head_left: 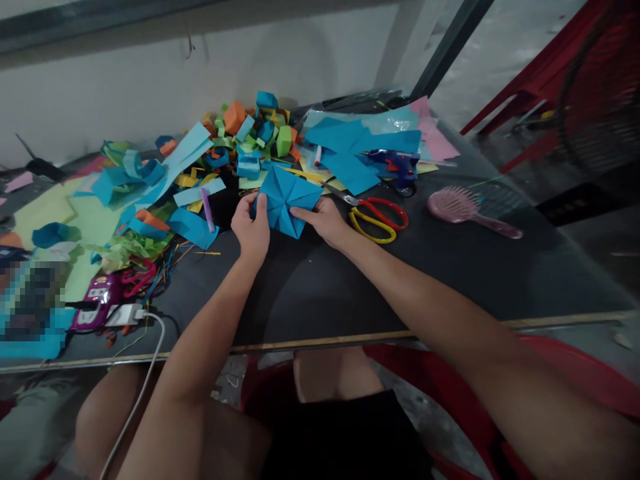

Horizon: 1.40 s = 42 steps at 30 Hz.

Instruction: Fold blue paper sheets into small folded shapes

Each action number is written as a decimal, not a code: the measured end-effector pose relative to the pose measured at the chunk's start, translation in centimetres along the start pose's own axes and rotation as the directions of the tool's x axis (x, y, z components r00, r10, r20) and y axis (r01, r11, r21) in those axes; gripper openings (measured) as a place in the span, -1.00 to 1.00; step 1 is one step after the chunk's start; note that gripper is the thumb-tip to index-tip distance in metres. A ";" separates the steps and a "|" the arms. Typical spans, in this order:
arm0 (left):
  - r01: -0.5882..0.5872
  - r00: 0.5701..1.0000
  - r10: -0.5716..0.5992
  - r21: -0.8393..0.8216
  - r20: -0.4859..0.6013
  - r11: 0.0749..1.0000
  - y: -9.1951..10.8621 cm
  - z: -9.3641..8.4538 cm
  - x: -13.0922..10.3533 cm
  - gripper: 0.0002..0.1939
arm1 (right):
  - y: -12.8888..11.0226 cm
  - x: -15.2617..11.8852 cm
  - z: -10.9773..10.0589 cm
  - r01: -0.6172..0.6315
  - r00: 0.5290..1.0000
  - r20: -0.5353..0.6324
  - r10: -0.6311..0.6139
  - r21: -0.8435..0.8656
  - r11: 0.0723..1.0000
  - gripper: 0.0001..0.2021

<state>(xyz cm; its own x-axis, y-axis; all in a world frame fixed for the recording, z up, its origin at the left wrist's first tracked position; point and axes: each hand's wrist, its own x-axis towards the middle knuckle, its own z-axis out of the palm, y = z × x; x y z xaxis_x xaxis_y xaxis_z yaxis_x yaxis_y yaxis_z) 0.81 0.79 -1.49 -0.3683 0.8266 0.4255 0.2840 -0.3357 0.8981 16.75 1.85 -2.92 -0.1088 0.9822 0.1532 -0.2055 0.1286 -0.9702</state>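
A creased blue sheet of paper (286,200), with folds meeting at its middle, is held up between both hands above the dark table. My left hand (251,225) pinches its left edge, thumb on the near face. On the opposite edge my right hand (324,219) grips the sheet, its thumb lying across the lower right part. The fingers behind the paper are partly hidden. Just right of my right hand lie scissors (377,217) with one red and one yellow handle, their blades pointing toward the paper.
Folded paper pieces (250,137) are heaped at the back. Blue sheets (350,147) and a dark blue glue gun (395,163) lie behind the scissors. A pink hairbrush (467,210) rests at right. At left are a purple power strip (100,300), a white cable (155,333) and a purple marker (207,210).
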 end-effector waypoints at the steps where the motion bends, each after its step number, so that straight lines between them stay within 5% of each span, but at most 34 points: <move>1: 0.010 1.000 -0.010 -0.017 0.006 1.000 0.0 0.1 -0.1 -0.70 | -0.1 0.0 0.1 0.003 1.000 0.011 -0.003 0.021 1.000 -0.50; 10: 0.114 0.993 -0.113 -0.189 0.019 0.975 0.0 0.5 -0.2 -0.62 | 0.3 0.3 0.0 -0.001 1.000 -0.025 0.004 0.099 0.995 -0.59; 17: 0.236 0.948 -0.139 -0.339 0.286 0.911 0.3 0.4 0.0 -0.59 | 0.5 0.2 -0.3 0.050 0.993 -0.107 -0.038 0.105 0.993 -0.65; 29: 0.344 0.908 -0.224 -0.327 0.353 0.880 0.3 0.5 0.0 -0.50 | 0.4 0.2 -0.4 0.074 0.991 -0.120 -0.064 0.079 0.994 -0.64; 37: 0.263 0.928 -0.176 -0.242 0.329 0.934 -0.7 0.7 0.0 -0.49 | 0.1 0.2 -0.2 0.074 0.991 -0.119 -0.064 0.089 0.993 -0.64; 42: -0.028 0.956 0.074 -0.163 0.283 0.986 -0.6 0.1 0.5 -0.34 | 0.0 0.2 -0.2 0.058 0.988 -0.149 -0.049 0.052 0.997 -0.60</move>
<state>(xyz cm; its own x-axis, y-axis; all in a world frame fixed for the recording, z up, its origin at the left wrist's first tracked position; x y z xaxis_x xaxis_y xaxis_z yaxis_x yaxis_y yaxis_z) 0.52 1.42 -1.82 -0.0805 0.8936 0.4416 0.1458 -0.4277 0.8921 16.90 2.05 -2.95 0.0479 0.9841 0.1712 -0.2620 0.1778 -0.9485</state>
